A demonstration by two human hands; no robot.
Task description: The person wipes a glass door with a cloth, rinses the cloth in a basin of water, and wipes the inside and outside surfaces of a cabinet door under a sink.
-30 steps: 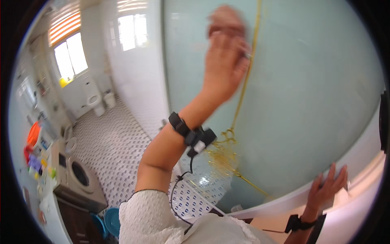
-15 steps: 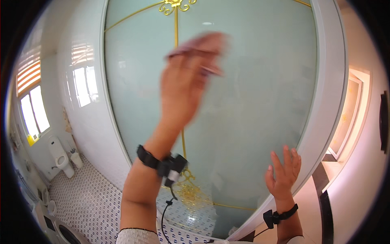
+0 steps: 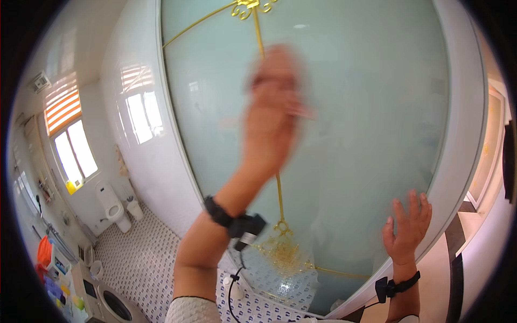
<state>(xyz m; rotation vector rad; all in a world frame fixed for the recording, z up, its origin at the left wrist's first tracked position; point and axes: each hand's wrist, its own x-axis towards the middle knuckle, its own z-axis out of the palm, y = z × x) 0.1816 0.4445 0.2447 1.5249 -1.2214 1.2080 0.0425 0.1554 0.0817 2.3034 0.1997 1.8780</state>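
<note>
My left hand (image 3: 269, 126) is raised at the middle of a frosted glass door (image 3: 366, 124), its fingers closed on a reddish-pink cloth (image 3: 277, 62). Motion smears both hand and cloth, and the cloth appears to lie against the pane. Lower down at the right, my right hand (image 3: 409, 229) rests with fingers spread near the door's white frame (image 3: 463, 134); nothing is in it. Each wrist wears a black strap carrying a small black device.
Gold trim (image 3: 279, 199) runs down the glass, with a gold ornament (image 3: 283, 253) near the bottom. Left of the door are a toilet (image 3: 113, 209), a front-loading washing machine (image 3: 116, 304) with bottles on it, and a patterned tiled floor (image 3: 156, 242). A passage opens at the right.
The view has swung left, so the door sits further right and the washing machine shows more. My left hand still grips the moving cloth; the right hand keeps its place by the frame.
</note>
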